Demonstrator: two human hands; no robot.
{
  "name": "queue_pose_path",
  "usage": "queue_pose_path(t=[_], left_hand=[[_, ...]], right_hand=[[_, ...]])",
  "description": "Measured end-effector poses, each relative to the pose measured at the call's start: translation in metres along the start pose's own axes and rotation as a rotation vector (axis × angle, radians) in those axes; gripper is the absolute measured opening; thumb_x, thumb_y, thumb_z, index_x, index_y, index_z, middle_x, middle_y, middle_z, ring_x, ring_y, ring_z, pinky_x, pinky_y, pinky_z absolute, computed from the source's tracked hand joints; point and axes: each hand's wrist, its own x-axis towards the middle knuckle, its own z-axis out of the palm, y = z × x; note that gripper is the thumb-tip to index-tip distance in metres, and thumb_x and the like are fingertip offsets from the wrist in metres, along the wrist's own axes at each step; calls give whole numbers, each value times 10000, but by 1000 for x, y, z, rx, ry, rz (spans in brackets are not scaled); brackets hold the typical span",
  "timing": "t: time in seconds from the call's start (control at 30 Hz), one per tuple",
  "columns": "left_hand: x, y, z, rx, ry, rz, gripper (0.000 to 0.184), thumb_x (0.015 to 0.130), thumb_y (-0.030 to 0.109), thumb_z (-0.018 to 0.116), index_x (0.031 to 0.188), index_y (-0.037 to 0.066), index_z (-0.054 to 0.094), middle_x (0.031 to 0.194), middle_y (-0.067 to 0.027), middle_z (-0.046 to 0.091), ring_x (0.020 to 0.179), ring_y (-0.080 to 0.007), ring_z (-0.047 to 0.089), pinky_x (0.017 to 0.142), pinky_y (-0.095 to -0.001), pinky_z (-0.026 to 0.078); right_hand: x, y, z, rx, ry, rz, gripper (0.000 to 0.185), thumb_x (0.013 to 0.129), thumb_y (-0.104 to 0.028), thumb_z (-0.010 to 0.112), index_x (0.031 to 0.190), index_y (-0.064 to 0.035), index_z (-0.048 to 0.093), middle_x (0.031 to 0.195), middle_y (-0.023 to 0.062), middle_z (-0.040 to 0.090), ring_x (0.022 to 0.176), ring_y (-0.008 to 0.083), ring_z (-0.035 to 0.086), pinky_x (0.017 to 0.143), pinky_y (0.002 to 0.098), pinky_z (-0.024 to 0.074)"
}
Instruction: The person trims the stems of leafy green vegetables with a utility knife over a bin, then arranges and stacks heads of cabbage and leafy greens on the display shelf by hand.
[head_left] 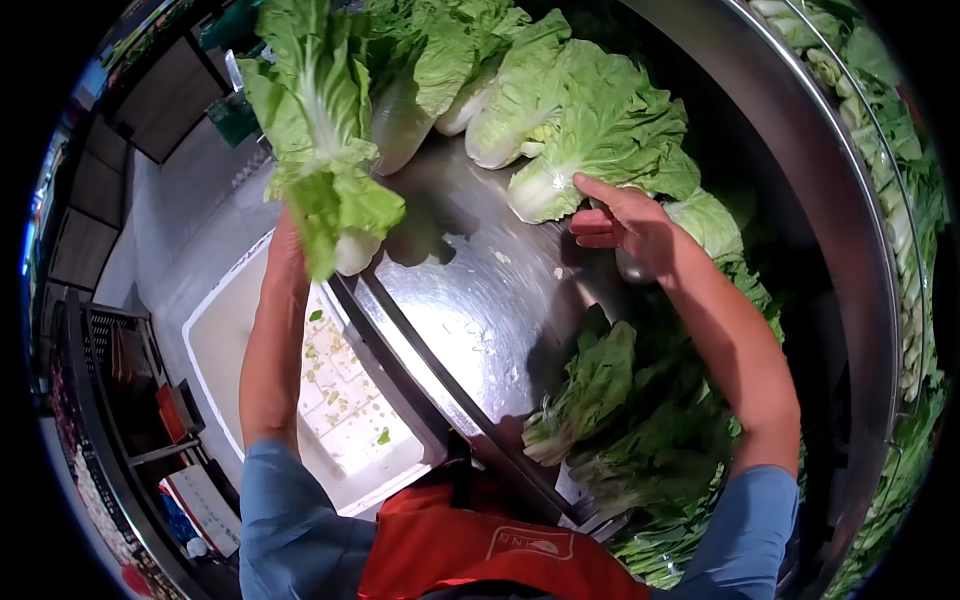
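Observation:
My left hand (290, 240) is at the upper left, mostly hidden behind a leafy green cabbage (325, 120) that it holds upright, its pale base low over the counter's edge. Over the metal counter (470, 290), my right hand (625, 220) is spread with nothing in it. Its fingertips are beside the white base of another cabbage (590, 130), whose leaves point up and right. Further cabbages (405, 110) lie in a row along the back of the counter. Darker leafy greens (640, 400) lie at the lower right.
Below the counter's left edge is a white bin (345, 430) with leaf scraps inside. A curved metal rim (850, 130) bounds the right side, with more vegetables (905, 230) beyond it. Shelving with boxes (200, 500) stands at the lower left.

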Motion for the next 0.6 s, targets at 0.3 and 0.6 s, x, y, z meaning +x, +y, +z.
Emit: queue_pose_path(t=[0.3, 0.6], left_hand=[[-71, 1, 173, 185, -256, 122, 721, 813, 253, 803, 1405, 29, 459, 1226, -102, 632, 1130, -200, 631, 966, -350, 526], [-72, -94, 295, 767, -475, 485, 1242, 565, 378, 977, 1502, -21, 266, 1384, -208, 521, 1284, -360, 535, 1107, -415, 423]], right_hand=[[-62, 17, -26, -318, -404, -216, 431, 968, -388, 671, 1226, -48, 615, 1063, 65, 661, 977, 171, 655, 804, 336, 565], [-152, 20, -56, -84, -159, -118, 476, 994, -393, 591, 1310, -37, 586, 1168, 83, 679, 988, 207, 687, 887, 372, 574]])
